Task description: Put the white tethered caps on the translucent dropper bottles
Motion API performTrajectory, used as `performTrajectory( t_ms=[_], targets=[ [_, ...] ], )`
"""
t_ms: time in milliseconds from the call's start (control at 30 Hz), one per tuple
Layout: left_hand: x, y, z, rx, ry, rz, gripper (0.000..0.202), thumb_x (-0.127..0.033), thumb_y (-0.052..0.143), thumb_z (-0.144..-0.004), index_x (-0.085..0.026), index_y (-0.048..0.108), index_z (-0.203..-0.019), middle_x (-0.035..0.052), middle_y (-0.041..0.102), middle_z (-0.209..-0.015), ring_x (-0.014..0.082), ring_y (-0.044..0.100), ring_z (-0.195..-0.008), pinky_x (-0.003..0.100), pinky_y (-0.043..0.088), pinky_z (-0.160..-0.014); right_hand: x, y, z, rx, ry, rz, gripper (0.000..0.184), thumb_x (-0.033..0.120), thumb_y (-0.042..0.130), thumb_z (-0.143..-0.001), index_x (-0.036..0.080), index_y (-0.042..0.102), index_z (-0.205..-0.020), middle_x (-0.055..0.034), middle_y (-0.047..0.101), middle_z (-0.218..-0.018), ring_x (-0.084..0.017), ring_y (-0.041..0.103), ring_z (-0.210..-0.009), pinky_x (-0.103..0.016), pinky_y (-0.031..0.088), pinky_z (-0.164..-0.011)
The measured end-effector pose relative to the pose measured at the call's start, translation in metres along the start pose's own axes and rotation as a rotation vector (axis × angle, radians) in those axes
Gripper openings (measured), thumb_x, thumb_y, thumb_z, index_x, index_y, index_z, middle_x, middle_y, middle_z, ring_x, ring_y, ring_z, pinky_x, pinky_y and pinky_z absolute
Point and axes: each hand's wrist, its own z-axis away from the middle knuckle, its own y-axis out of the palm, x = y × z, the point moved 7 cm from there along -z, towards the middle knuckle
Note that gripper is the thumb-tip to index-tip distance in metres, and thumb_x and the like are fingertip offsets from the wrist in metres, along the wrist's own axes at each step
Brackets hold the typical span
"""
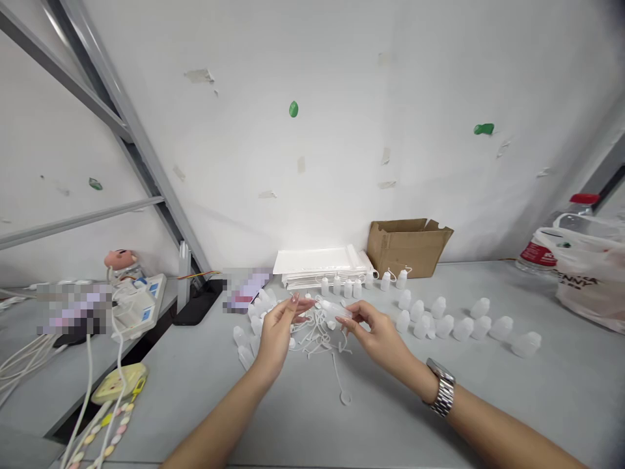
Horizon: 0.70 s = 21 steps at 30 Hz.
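Note:
A small translucent plastic bottle (336,310) lies sideways between my two hands above the table. My right hand (371,327) is closed around its right end. At the other end, the fingertips of my left hand (282,324) reach toward the bottle, thumb raised and fingers stretched out; whether they touch it I cannot tell. Below is a loose pile of white caps with strings (317,332). One string with a ring (345,397) trails nearer to me. Uncapped bottles (463,329) stand in rows on the right, and more bottles (239,336) lie beside my left hand.
Several capped bottles (347,287) stand before a stack of white packets (319,262). An open cardboard box (407,251) is against the wall. A plastic bag (593,280) stands far right. Left are a phone (251,290), a power strip (146,306) and cables.

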Motion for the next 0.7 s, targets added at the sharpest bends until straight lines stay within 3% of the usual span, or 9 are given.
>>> performTrajectory(
  t_ms=[233,700],
  targets=[
    [-0.0052,0.0027,0.0017,0.046,0.127,-0.248,0.03,-0.045,0.048,-0.08,-0.017,0.059,-0.074,0.0036,0.064,-0.073,0.0166,0.059,-0.074,0.022,0.043,-0.056,0.0045,0.0049,0.0038,0.042,-0.047,0.055,0.014,0.032,0.05,-0.084,0.019,0.055,-0.082,-0.0006,0.062,-0.069,-0.014,0.057,-0.061,-0.025,0.046,-0.057],
    [-0.0048,0.0067,-0.0009,0.17,0.223,-0.386,0.027,-0.038,0.045,-0.082,-0.019,0.059,-0.068,0.0017,0.061,-0.065,0.0146,0.055,-0.065,0.022,0.04,-0.055,0.0058,0.0083,0.0068,0.099,-0.061,0.107,0.011,0.028,0.048,-0.085,0.019,0.054,-0.079,-0.0001,0.06,-0.068,-0.013,0.055,-0.061,-0.025,0.044,-0.057]
  ],
)
